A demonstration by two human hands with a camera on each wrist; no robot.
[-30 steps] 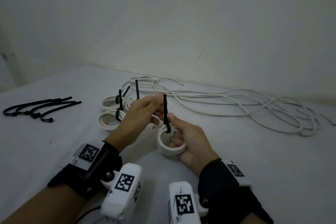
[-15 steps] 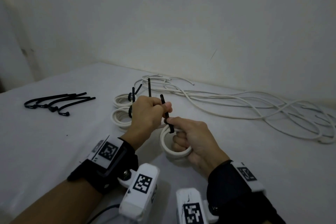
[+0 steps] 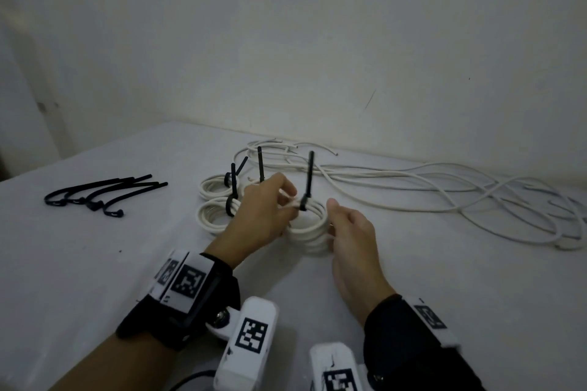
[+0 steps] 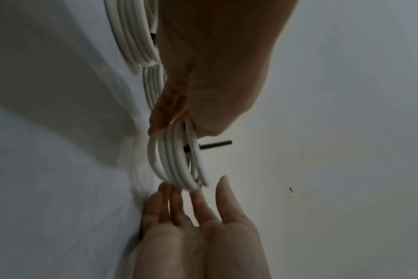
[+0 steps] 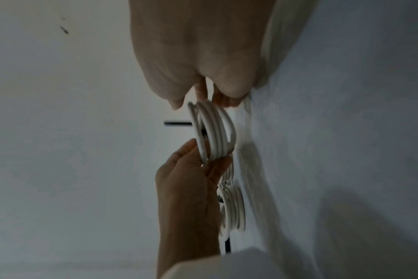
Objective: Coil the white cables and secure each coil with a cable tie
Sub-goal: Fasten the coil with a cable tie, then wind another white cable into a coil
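A small coil of white cable [image 3: 309, 228] sits low over the table, between my hands. A black cable tie [image 3: 307, 181] is cinched round its far side, with the tail standing up. My left hand [image 3: 287, 200] pinches the coil's left side between thumb and fingers; the left wrist view shows this grip on the coil [image 4: 177, 160] by the left hand [image 4: 177, 120]. My right hand [image 3: 330, 222] is at the coil's right side. Its fingers [image 4: 193, 196] are straight and only touch the strands. In the right wrist view the left hand [image 5: 203, 156] holds the coil [image 5: 212, 130].
Two tied coils [image 3: 216, 216] [image 3: 212, 189] lie just left of my left hand, with another tie tail behind it. A long tangle of loose white cable [image 3: 444, 194] spreads along the wall to the right. Spare black cable ties [image 3: 101, 197] lie at the far left of the white table [image 3: 95, 279].
My left hand left the tie's tail and now grips the coil. My right hand let go of the coil and opened beside it. The coil has tipped flatter.
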